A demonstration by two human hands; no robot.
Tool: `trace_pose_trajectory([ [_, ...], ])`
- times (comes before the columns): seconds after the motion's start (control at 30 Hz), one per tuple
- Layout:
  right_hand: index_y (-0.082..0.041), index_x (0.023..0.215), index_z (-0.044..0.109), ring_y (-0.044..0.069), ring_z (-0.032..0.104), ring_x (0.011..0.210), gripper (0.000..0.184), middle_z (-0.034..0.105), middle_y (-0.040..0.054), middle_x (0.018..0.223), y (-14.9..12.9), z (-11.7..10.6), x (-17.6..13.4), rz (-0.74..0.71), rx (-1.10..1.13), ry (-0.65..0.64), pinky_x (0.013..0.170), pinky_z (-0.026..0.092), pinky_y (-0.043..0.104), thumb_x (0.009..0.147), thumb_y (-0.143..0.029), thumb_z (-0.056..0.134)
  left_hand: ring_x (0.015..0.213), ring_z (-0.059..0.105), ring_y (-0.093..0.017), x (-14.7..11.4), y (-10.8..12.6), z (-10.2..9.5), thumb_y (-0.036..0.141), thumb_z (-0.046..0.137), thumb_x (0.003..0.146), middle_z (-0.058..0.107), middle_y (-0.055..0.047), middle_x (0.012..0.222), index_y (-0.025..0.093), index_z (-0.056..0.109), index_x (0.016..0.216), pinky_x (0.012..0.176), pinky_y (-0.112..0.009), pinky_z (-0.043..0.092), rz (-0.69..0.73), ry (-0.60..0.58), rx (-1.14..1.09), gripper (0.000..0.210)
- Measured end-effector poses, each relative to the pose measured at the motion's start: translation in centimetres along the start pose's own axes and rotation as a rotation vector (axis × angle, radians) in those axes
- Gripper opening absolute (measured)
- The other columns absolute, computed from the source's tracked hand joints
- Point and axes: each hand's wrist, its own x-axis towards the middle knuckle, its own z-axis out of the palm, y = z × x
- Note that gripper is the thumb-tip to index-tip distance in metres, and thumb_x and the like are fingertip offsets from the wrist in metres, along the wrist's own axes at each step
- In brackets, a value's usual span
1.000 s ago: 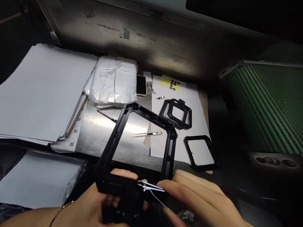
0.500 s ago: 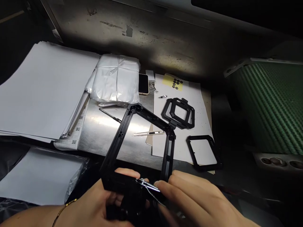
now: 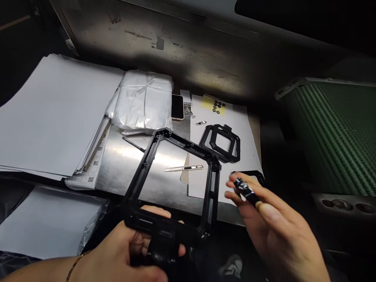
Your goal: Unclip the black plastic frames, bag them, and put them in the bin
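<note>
Holding black frame [image 3: 173, 227] in left hand [image 3: 117, 250], tilted up in front of table [image 3: 114, 164], large opening facing camera. Left grip: wrapped round bottom bar and dark stem below it, fingertips showing behind bar. Right hand [image 3: 279, 223]: off to the right of frame, clear of it, grip pinching small shiny metal tool [image 3: 245, 190] between thumb and fingers. Can't tell exact tool type, partly covered by fingers. Looking through frame opening: slim cutter knife [image 3: 183, 168] on table, tip toward left. Just left of frame: black pen [image 3: 133, 143], one end hidden behind frame. Beyond frame's right upper corner: two smaller black frames [image 3: 225, 150], overlapping, on white sheet [image 3: 196, 184]. Behind right hand: another black frame [image 3: 258, 175], mostly covered. Farther back on sheet: small metal piece [image 3: 201, 123], yellow paper [image 3: 207, 102] with black dots. Left of sheet: phone [image 3: 177, 106], beside tied clear-wrapped bundle [image 3: 143, 102]. Farther left: big stack of white paper [image 3: 55, 113]. Far right: green ridged panel [image 3: 331, 133].
</note>
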Motion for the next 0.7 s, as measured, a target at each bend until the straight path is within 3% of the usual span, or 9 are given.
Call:
trace_pose_trajectory([
  [0.07, -0.027, 0.093, 0.061, 0.021, 0.047, 0.108, 0.019, 0.053, 0.004, 0.116, 0.6, 0.6, 0.1, 0.077, 0.055, -0.089, 0.079, 0.047, 0.033, 0.078, -0.032, 0.052, 0.102, 0.055, -0.022, 0.3, 0.0, 0.1, 0.007, 0.062, 0.065, 0.063, -0.004, 0.102, 0.022, 0.048, 0.101, 0.089, -0.039, 0.04, 0.013, -0.016, -0.031, 0.041],
  [0.1, -0.026, 0.094, 0.06, 0.021, 0.051, 0.104, 0.019, 0.055, 0.0054, 0.113, 0.9, 0.9, 0.2, 0.11, 0.086, -0.145, 0.075, 0.048, 0.033, 0.078, -0.032, 0.051, 0.104, 0.054, -0.022, 0.4, -0.1, 0.0, 0.007, 0.062, 0.065, 0.062, -0.004, 0.105, 0.022, 0.048, 0.102, 0.09, -0.038, 0.039, 0.02, -0.034, -0.041, 0.042],
  [0.17, -0.023, 0.094, 0.059, 0.017, 0.06, 0.077, 0.02, 0.062, 0.0053, 0.089, 1.2, 1.2, 0.5, 0.144, 0.118, -0.211, 0.066, 0.05, 0.03, 0.08, -0.033, 0.049, 0.106, 0.052, -0.022, 0.8, -0.2, -0.2, 0.006, 0.064, 0.065, 0.057, -0.005, 0.114, 0.022, 0.048, 0.105, 0.091, -0.038, 0.039, 0.034, -0.087, -0.012, 0.047],
  [0.27, -0.019, 0.088, 0.059, 0.011, 0.053, 0.054, 0.02, 0.055, -0.0005, 0.06, 1.4, 0.7, 1.4, 0.12, 0.065, -0.283, 0.055, 0.047, 0.024, 0.08, -0.034, 0.048, 0.109, 0.049, -0.026, 1.2, -0.5, -0.9, 0.015, 0.069, 0.063, 0.048, -0.009, 0.125, 0.025, 0.043, 0.113, 0.088, -0.042, 0.04, 0.047, -0.227, -0.05, 0.057],
  [0.4, -0.02, 0.088, 0.06, 0.015, 0.059, 0.069, 0.021, 0.06, 0.0046, 0.084, 1.2, -0.5, 2.6, 0.128, -0.115, -0.5, 0.061, 0.049, 0.027, 0.079, -0.037, 0.049, 0.103, 0.054, -0.03, 1.4, -0.7, -1.5, 0.023, 0.062, 0.072, 0.055, -0.014, 0.118, 0.022, 0.042, 0.114, 0.079, -0.044, 0.044, 0.064, -0.337, -0.269, 0.047],
  [0.47, -0.022, 0.088, 0.059, 0.021, 0.054, 0.097, 0.02, 0.054, 0.0072, 0.109, 0.8, -0.7, 2.5, 0.029, -0.278, -0.427, 0.079, 0.045, 0.035, 0.078, -0.037, 0.051, 0.1, 0.057, -0.027, 1.3, -0.8, -1.3, 0.017, 0.058, 0.076, 0.06, -0.013, 0.112, 0.021, 0.045, 0.11, 0.076, -0.04, 0.046, 0.06, -0.282, -0.248, 0.036],
  [0.53, -0.023, 0.09, 0.057, 0.022, 0.046, 0.108, 0.017, 0.049, 0.0067, 0.116, -0.1, -0.6, 1.9, -0.155, -0.441, -0.255, 0.087, 0.04, 0.037, 0.078, -0.034, 0.05, 0.099, 0.058, -0.025, 1.1, -0.8, -1.0, 0.016, 0.057, 0.077, 0.061, -0.012, 0.11, 0.021, 0.046, 0.108, 0.076, -0.038, 0.046, 0.064, -0.211, -0.23, 0.033],
  [0.6, -0.022, 0.094, 0.053, 0.018, 0.053, 0.093, 0.017, 0.054, 0.0056, 0.1, -1.1, -0.2, 0.9, -0.33, -0.543, -0.257, 0.075, 0.046, 0.028, 0.078, -0.027, 0.051, 0.097, 0.059, -0.025, 0.8, -0.7, -0.7, 0.019, 0.057, 0.076, 0.061, -0.011, 0.11, 0.022, 0.045, 0.109, 0.075, -0.037, 0.047, 0.068, -0.175, -0.23, 0.035],
  [0.7, -0.019, 0.093, 0.052, 0.011, 0.051, 0.057, 0.019, 0.052, -0.0009, 0.066, -2.7, 0.8, -0.6, -0.502, -0.637, -0.509, 0.05, 0.045, 0.02, 0.075, -0.02, 0.054, 0.094, 0.06, -0.025, 0.3, -0.4, -0.6, 0.024, 0.057, 0.076, 0.062, -0.009, 0.109, 0.025, 0.043, 0.114, 0.077, -0.039, 0.045, 0.047, -0.2, -0.223, 0.04],
])
